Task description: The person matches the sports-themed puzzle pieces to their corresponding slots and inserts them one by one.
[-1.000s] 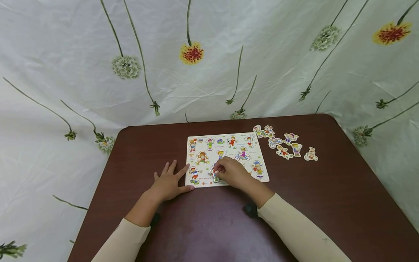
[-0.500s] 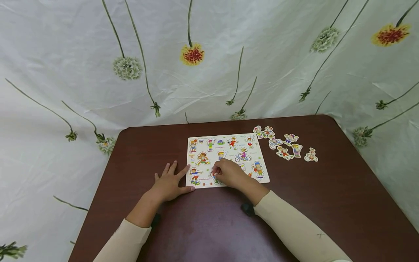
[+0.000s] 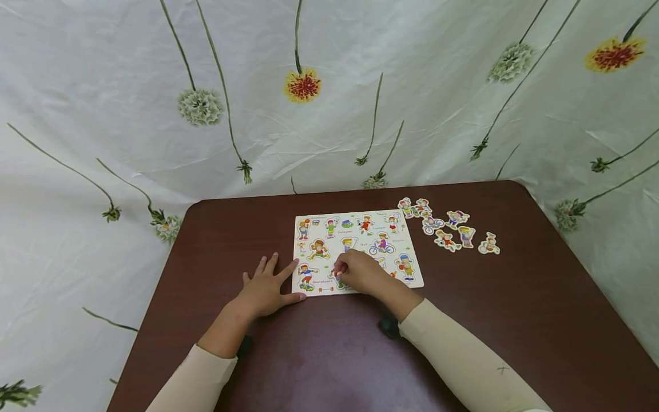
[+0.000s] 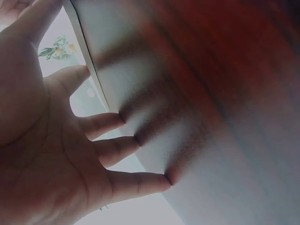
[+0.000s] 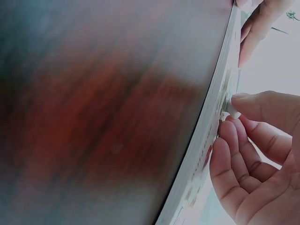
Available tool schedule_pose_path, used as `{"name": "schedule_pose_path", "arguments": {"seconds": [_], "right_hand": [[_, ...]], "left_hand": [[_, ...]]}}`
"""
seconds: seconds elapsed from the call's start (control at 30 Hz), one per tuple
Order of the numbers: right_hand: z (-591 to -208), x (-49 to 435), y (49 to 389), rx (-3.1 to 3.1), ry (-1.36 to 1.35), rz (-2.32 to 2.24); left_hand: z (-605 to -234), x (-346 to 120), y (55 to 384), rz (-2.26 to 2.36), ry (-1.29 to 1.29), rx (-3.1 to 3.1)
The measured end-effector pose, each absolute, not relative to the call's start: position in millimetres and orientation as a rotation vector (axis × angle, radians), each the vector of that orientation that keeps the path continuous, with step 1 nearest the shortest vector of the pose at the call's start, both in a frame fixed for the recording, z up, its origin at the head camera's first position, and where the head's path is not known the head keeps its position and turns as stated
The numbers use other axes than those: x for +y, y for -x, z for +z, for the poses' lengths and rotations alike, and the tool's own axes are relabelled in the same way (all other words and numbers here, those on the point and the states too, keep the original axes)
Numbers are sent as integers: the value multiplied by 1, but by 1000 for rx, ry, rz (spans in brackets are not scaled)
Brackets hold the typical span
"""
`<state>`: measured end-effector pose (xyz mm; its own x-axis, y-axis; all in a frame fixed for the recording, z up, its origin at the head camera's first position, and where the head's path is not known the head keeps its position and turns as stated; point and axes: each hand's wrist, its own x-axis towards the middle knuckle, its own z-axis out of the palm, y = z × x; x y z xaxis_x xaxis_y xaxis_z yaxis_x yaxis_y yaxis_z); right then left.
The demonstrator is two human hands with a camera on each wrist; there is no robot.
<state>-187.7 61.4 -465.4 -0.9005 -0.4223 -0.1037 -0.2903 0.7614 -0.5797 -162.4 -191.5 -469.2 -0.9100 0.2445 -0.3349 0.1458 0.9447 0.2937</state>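
Note:
A white wooden puzzle board (image 3: 417, 280) printed with children playing sports lies flat on the table. My right hand (image 3: 362, 272) is over its lower middle. Between thumb and fingers it pinches a small, pale-edged puzzle piece (image 5: 231, 110), which sits at the board's surface; the hand hides most of its picture. My left hand (image 3: 264, 292) is palm down with its fingers spread. Its thumb and index finger touch the board's left edge, while the other fingertips (image 4: 168, 180) rest on the table.
Several loose puzzle pieces (image 3: 465, 236) lie to the right of the board, towards the far side, some touching one another. The dark brown table (image 3: 535, 309) has rounded far corners. A white floral cloth (image 3: 329, 131) hangs behind it.
Over the last second my right hand shifted slightly left, lowering the puzzle piece against the board. It has been still since half a second ago. My left hand stayed in place.

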Motion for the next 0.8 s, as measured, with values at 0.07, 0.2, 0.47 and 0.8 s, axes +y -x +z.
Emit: {"name": "schedule_pose_path", "arguments": {"seconds": [0.07,0.2,0.47,0.8], "right_hand": [[-465,61,188,2727,566,-845],[-465,62,187,2729,580,-862],[-466,63,186,2729,576,-882],[-467,65,187,2692,577,-940]], "left_hand": [[-469,-191,162,373,-285,2728],[-468,-191,162,378,-283,2731],[-468,-191,162,370,-293,2733],[-470,-191,163,358,-289,2736]]}}
